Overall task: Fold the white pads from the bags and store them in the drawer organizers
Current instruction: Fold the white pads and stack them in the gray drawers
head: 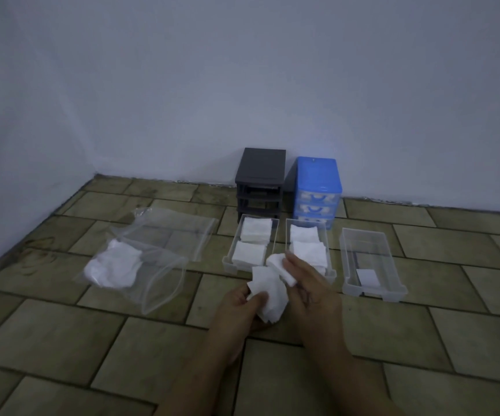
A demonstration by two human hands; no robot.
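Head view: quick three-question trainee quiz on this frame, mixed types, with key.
1. True or false: the right-most clear drawer holds stacks of folded pads.
2. How many clear drawers lie on the floor in front of the two organizers? A) two B) three C) four
3. Fill in: the loose unfolded pads lie inside a clear ____.

Key
1. False: only a small white label shows in it; the other two drawers hold stacks.
2. B
3. bag. Meanwhile the left hand and right hand both grip white pads.
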